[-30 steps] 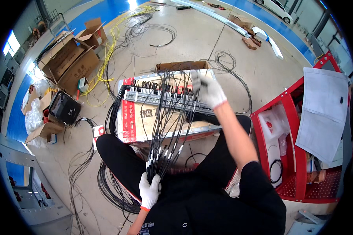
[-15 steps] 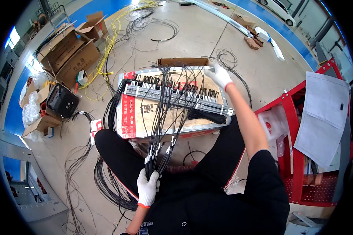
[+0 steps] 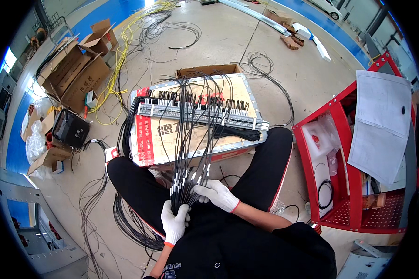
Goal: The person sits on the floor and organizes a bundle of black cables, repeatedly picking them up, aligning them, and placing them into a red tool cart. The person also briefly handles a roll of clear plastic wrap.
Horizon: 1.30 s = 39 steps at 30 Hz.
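Observation:
My gloved left hand (image 3: 173,221) is closed round a gathered bundle of thin black wires (image 3: 185,151) in my lap. White marker sleeves (image 3: 187,179) sit on the wires near that end. On the bundle's right side my gloved right hand (image 3: 217,194) has its fingers closed on some of the wires; its fingertips are partly hidden among them. The wires run forward over a long grey terminal strip (image 3: 172,111), their far ends loose beyond it. The strip lies on a wood-topped, metal-edged case (image 3: 160,144) and has black looped wires along its far side.
To the right stands a red metal rack (image 3: 353,186) with paper sheets (image 3: 379,125) hanging on it. Cardboard boxes (image 3: 84,79), a black box-shaped device (image 3: 71,123) and yellow cable (image 3: 119,76) lie at the left. Loose black cables (image 3: 95,186) spread over the floor beside my left leg.
My right hand has come back from the case's far right corner to the wire bundle in my lap. My left hand stays closed on the bundle. The view has shifted slightly.

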Tool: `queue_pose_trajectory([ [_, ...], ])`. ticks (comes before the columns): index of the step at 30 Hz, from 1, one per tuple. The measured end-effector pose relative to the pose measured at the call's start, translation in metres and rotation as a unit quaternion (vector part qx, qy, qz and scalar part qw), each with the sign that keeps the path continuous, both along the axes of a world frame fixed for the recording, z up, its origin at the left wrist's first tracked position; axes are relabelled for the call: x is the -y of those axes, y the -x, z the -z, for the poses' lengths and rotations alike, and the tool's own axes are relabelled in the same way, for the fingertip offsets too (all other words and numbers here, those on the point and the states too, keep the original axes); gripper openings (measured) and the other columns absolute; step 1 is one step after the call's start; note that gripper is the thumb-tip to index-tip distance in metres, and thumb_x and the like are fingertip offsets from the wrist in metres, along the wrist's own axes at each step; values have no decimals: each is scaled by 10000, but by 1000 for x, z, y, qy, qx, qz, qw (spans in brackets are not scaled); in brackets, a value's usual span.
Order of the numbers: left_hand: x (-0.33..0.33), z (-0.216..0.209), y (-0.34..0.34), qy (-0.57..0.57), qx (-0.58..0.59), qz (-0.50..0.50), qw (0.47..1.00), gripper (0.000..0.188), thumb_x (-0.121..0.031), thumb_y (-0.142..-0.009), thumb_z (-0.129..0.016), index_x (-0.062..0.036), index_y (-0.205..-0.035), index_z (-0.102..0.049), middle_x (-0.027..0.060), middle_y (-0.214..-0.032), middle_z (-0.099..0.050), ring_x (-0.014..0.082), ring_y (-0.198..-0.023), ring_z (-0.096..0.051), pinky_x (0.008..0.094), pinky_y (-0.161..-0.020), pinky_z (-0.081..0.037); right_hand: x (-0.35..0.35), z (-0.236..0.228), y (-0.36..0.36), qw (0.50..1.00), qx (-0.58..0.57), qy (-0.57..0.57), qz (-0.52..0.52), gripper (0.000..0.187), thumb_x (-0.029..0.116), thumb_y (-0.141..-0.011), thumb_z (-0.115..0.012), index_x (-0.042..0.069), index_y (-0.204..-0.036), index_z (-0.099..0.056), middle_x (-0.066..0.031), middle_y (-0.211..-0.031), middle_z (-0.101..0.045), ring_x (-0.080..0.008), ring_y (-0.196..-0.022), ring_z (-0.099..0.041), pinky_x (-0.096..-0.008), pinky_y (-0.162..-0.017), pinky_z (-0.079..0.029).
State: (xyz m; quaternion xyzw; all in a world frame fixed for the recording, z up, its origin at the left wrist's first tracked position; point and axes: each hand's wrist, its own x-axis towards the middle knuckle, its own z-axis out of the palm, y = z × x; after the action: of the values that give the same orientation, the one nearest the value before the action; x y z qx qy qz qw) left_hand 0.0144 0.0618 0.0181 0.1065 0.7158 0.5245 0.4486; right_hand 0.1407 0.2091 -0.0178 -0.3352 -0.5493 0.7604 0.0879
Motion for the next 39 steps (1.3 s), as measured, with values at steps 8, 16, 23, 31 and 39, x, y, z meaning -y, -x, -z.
queue_pose_trajectory([
  [8, -4, -8, -3, -8, -7, -81, 997, 165, -120, -913, -658, -63, -916, -503, -5, -658, -535, 56, -462, -479, 223, -382, -348, 13, 3, 4, 923, -307, 233, 13, 328, 211, -1070, -441, -8, -1263, -591, -86, -1170, -641, -197, -1100, -598, -368, -1001, -456],
  [16, -6, -9, -6, -20, -17, -97, 995, 181, -98, -906, -673, -65, -916, -495, -11, -643, -514, 56, -436, -455, 227, -370, -332, -5, 19, 15, 881, -261, 331, 217, 236, 224, -1041, -524, 12, -1088, -617, -144, -1104, -665, -267, -1011, -631, -410, -920, -496],
  [23, -2, -17, -1, -56, 15, -114, 992, 169, -72, -908, -656, -67, -917, -487, 5, -666, -517, 67, -420, -445, 233, -352, -322, -43, -25, 44, 931, -226, 213, 190, 309, 236, -1055, -497, -37, -1117, -627, -156, -1036, -695, -224, -954, -670, -356, -897, -538],
  [31, 8, -18, 9, -62, 32, -42, 997, 192, -58, -891, -664, -54, -926, -476, 12, -694, -530, 60, -453, -451, 220, -374, -348, -39, -17, 14, 982, 67, -80, 160, 376, 334, -1015, -558, -18, -947, -671, -29, -801, -593, -129, -794, -507, -273, -786, -426],
  [39, 0, -19, 20, -25, 72, 11, 997, 227, -94, -886, -683, -26, -1019, -512, 17, -723, -567, 44, -476, -442, 204, -398, -345, -44, -6, 14, 854, -450, 240, 108, 367, 390, -1030, -530, 48, -969, -646, -42, -892, -638, -195, -865, -610, -376, -817, -522],
])
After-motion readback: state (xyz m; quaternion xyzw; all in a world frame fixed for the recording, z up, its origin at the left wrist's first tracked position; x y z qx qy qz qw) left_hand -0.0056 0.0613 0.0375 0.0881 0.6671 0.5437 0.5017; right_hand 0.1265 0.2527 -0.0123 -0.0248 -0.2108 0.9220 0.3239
